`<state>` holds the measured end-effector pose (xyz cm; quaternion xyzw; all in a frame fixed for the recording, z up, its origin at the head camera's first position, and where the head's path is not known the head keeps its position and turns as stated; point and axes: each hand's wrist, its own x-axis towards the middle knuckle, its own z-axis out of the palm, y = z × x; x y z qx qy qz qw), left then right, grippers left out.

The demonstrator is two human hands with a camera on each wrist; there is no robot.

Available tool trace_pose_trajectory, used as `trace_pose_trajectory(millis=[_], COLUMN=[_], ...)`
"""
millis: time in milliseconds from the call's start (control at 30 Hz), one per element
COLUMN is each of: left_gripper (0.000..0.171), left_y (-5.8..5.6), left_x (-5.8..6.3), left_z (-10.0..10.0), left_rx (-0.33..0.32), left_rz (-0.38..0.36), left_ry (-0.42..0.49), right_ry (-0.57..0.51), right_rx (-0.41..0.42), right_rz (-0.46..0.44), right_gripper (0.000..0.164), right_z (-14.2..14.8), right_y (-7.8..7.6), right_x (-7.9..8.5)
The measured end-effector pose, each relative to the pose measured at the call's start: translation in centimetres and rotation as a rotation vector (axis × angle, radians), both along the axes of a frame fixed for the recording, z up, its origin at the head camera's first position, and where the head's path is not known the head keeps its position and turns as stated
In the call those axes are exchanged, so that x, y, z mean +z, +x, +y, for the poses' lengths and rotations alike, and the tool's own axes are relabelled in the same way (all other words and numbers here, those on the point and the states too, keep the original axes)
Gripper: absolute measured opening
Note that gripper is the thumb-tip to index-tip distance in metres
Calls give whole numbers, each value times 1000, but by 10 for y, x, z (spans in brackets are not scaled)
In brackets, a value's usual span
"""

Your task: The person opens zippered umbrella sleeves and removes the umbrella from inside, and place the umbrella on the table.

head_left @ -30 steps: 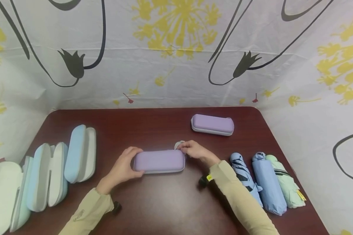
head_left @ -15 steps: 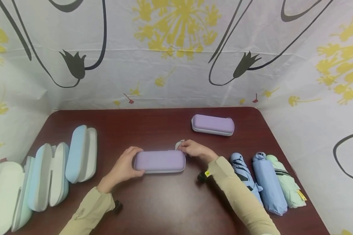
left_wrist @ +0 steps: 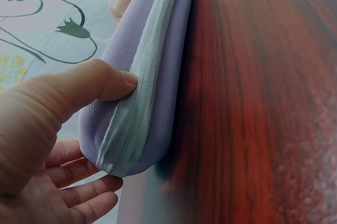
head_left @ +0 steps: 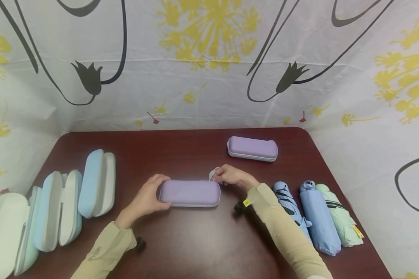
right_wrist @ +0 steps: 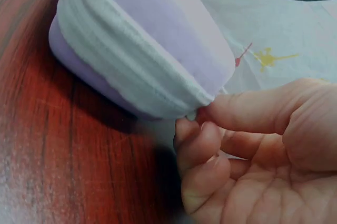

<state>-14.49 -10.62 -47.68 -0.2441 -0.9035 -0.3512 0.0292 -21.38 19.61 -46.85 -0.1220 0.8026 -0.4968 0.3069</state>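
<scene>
A lilac zippered pencil case (head_left: 190, 193) lies closed on the table, long side toward me. My left hand (head_left: 148, 199) grips its left end. In the left wrist view the thumb presses on the pale zipper band (left_wrist: 139, 103), with the other fingers on the case's far side. At the far right corner my right hand (head_left: 232, 177) pinches the zipper pull (right_wrist: 191, 114), mostly hidden between thumb and curled fingers. A small grey strap loop (head_left: 213, 173) shows beside those fingertips in the head view.
A second lilac case (head_left: 252, 148) lies at the back right. On the left stand open light-blue cases (head_left: 89, 182) (head_left: 49, 211) and a pale green one (head_left: 7, 232). Three folded umbrellas lie at right: striped blue (head_left: 290, 205), plain blue (head_left: 319, 219), green (head_left: 340, 217).
</scene>
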Motion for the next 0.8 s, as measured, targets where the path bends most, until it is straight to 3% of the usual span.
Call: trace_pose_trajectory(millis=[367, 500, 667, 800], left_gripper=[74, 77, 70, 65], left_y=[-1, -2, -9, -13], left_x=[1, 0, 5, 7], left_z=[0, -1, 3, 6], left_rx=[0, -32, -106, -107], left_rz=[-32, -26, -19, -25], left_ry=[-4, -6, -19, -52], right_ry=[31, 88, 197, 254], right_rx=[-23, -13, -20, -47], right_rz=[89, 222, 431, 525], right_gripper=[15, 14, 10, 8], right_z=[2, 0, -3, -1], right_y=[4, 7, 10, 14], right_x=[-4, -5, -6, -5])
